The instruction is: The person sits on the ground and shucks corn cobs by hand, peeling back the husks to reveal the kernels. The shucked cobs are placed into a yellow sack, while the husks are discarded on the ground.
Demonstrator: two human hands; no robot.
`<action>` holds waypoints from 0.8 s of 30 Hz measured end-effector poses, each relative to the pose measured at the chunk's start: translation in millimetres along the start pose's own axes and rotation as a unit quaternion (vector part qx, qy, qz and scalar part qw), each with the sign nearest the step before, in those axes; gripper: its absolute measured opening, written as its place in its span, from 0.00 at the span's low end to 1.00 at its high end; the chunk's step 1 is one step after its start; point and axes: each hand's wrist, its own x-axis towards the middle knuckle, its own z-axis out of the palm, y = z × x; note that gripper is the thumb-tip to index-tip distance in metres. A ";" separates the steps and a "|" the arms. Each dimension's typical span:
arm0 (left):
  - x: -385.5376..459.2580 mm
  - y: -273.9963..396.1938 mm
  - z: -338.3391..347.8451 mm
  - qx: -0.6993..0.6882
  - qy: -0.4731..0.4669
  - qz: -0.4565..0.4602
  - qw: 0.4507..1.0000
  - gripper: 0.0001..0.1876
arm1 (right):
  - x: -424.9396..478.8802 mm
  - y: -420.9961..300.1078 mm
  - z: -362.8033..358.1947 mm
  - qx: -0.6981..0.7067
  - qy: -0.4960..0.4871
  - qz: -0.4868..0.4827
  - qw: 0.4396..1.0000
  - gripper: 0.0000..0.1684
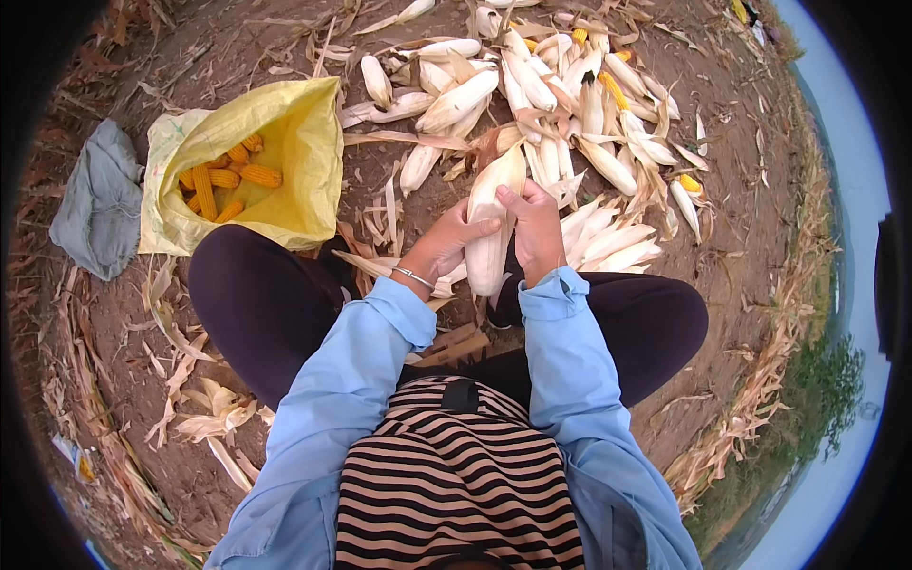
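An ear of corn in its pale dry husk (487, 260) is held upright between my two hands, its tip pointing away from me. My left hand (447, 241) grips its left side with the thumb across the front. My right hand (534, 221) pinches the husk near the upper right, thumb on the front. Beyond my hands lies a heap of unhusked ears (527, 85), a few with yellow kernels showing. At the left, an open yellow woven sack (306, 206) holds several husked yellow cobs (204, 192).
A grey cloth or sack (103, 199) lies left of the yellow sack. Empty husks (613, 242) lie by my right leg. Loose dry husks (217, 413) and leaves litter the brown soil. My bent legs flank the work area, and dry stalks (741, 420) run along the right.
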 end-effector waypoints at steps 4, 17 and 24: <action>-4.4 4.9 -5.4 -0.075 -0.041 -0.008 0.996 0.33 | -2.7 -7.6 -0.8 0.089 -0.006 -0.018 0.996 0.11; -9.1 10.0 6.3 -0.089 -0.057 -0.008 0.994 0.31 | -8.3 -19.6 -7.8 0.224 -0.051 -0.027 0.973 0.16; -9.6 12.3 18.3 -0.110 -0.036 0.002 0.993 0.35 | -10.1 -24.0 -11.6 0.245 -0.077 -0.035 0.966 0.21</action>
